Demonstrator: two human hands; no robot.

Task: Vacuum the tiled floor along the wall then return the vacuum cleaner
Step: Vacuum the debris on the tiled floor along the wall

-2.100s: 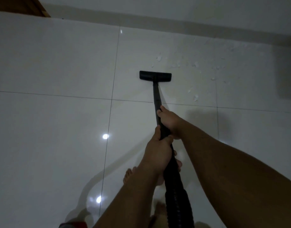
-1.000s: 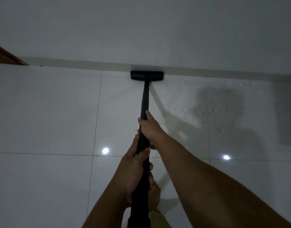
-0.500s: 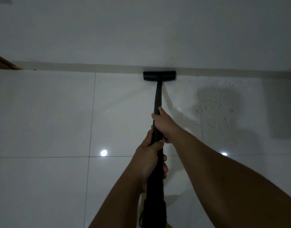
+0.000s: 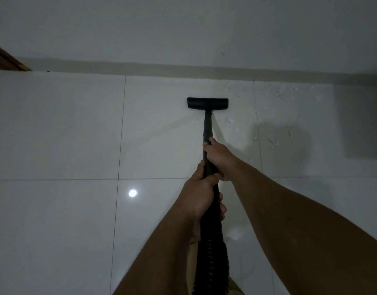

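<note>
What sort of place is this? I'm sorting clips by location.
Probably a room indoors, likely in a home: glossy floor tiles meet a plain wall with a low skirting, and a wooden frame shows at far left. Which room, I cannot tell.

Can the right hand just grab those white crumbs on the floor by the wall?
Probably not right now. The right hand is wrapped around the vacuum pole, and the crumbs lie on the floor, well beyond it to the right.

No legible text or labels anywhere, perhaps for dimness.
</note>
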